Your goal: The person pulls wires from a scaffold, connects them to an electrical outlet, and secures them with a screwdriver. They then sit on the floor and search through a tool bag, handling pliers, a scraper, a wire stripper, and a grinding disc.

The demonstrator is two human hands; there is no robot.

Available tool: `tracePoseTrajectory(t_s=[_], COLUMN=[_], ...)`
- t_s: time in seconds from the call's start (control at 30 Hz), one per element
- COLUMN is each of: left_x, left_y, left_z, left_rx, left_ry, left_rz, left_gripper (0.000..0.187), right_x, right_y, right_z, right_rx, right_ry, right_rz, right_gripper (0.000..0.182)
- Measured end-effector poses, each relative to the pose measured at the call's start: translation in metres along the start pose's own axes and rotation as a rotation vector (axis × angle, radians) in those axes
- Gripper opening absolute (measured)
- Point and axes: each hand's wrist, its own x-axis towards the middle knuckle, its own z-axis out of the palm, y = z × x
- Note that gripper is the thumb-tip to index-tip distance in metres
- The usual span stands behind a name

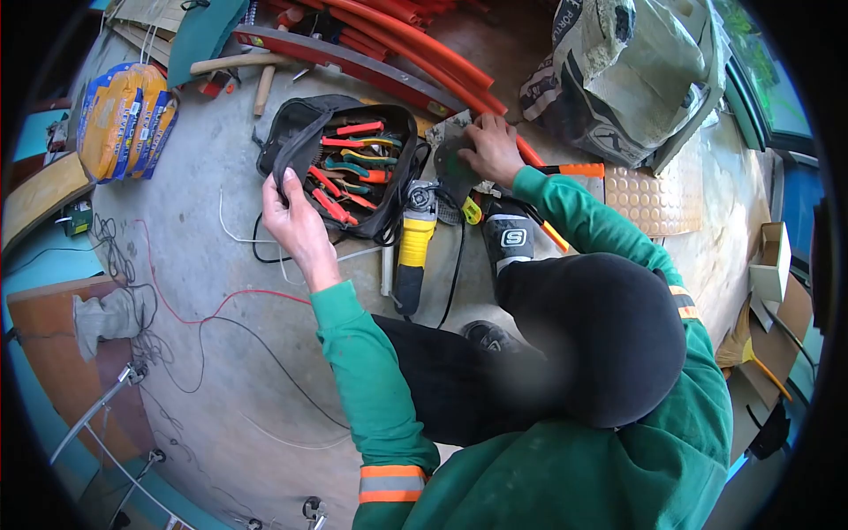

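My left hand (299, 228) pinches the near left rim of a black tool bag (284, 146), which lies unzipped on the floor. Inside it are several pliers (358, 159) with red, orange and teal handles. My right hand (493, 152) is closed at the edge of a dark grey flat piece (455, 170) to the right of the bag; I cannot tell what this piece is. Between my hands lies a yellow and black angle grinder (413, 243), its head toward the bag. A small yellow-green item (472, 210) sits beside it.
Red pipes (424, 35) and a red spirit level (344, 64) lie beyond the bag, near a hammer (240, 64). A cement sack (609, 88) stands at the far right. Orange-handled tools (574, 170) lie by my right forearm. Loose cables (212, 318) cross the floor at left.
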Motion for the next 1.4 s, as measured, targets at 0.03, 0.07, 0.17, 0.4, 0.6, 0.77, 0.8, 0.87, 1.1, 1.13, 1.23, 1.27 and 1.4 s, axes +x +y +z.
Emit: tracePoseTrajectory(t_s=[0.03, 0.07, 0.17, 0.4, 0.6, 0.77, 0.8, 0.87, 1.1, 1.13, 1.23, 1.27, 1.4], left_x=[0.0, 0.0, -0.001, -0.001, -0.001, -0.001, -0.002, -0.001, 0.0, 0.0, 0.0, 0.0, -0.005], left_y=[0.0, -0.001, -0.004, -0.004, -0.002, 0.001, 0.002, -0.002, -0.004, -0.004, -0.007, -0.008, -0.007], left_z=[0.0, -0.002, -0.008, -0.007, 0.0, -0.001, -0.002, -0.004, 0.004, 0.005, 0.004, 0.003, -0.005], left_rx=[0.001, 0.003, 0.026, 0.01, -0.041, 0.006, 0.013, -0.011, -0.007, 0.01, 0.07, 0.09, 0.133], left_ry=[0.003, 0.008, 0.02, 0.018, 0.002, 0.015, 0.02, 0.016, -0.006, -0.018, -0.039, -0.044, -0.068], left_rz=[0.002, 0.004, -0.007, -0.022, -0.021, -0.032, -0.037, -0.034, 0.012, 0.022, 0.066, 0.083, 0.127], left_gripper=[0.023, 0.023, 0.023, 0.022, 0.023, 0.021, 0.021, 0.021, 0.021, 0.021, 0.022, 0.023, 0.024], right_x=[0.0, 0.0, 0.0, -0.009, -0.015, -0.016, -0.02, -0.028, -0.017, -0.012, 0.009, 0.016, 0.044], right_y=[-0.004, -0.008, -0.012, -0.015, -0.013, 0.063, 0.074, 0.078, 0.036, 0.015, -0.034, -0.051, -0.099], right_z=[0.003, 0.008, 0.013, 0.011, -0.012, 0.014, -0.001, -0.038, -0.07, -0.069, -0.051, -0.042, 0.016], right_rx=[0.0, -0.001, 0.061, 0.258, 0.454, 1.077, 1.21, 1.432, 1.828, 1.824, 1.751, 1.754, 1.666], right_ry=[-0.002, -0.006, -0.074, -0.169, -0.249, -0.001, -0.042, -0.082, -0.239, -0.248, -0.402, -0.389, -0.151], right_rz=[0.009, 0.016, 0.034, 0.105, 0.348, 0.404, 0.428, 0.484, 0.563, 0.496, 0.559, 0.536, 0.461], right_gripper=[0.037, 0.039, 0.044, 0.059, 0.089, 0.082, 0.07, 0.049, 0.04, 0.041, 0.039, 0.037, 0.032])
